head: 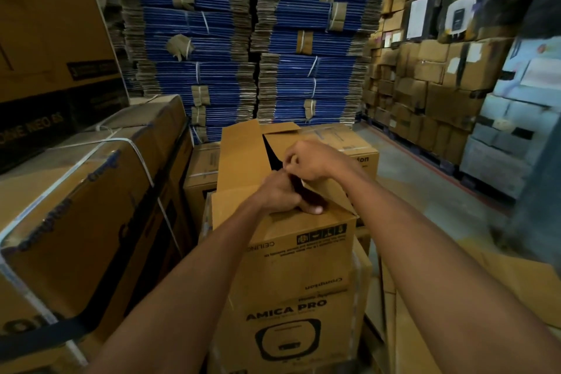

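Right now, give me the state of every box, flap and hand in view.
top box, open on top, standing on the AMICA PRO box
left flap, standing up
right flap, half lowered over the opening
left hand, gripping the top box at its near edge
right hand, pinching the right flap
AMICA PRO box, closed
strapped box, closed, bound with white straps
flat cartons, bundled and stacked

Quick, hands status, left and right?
Left hand: closed, gripping the carton at its near top edge.
Right hand: closed, pinching its top flap.
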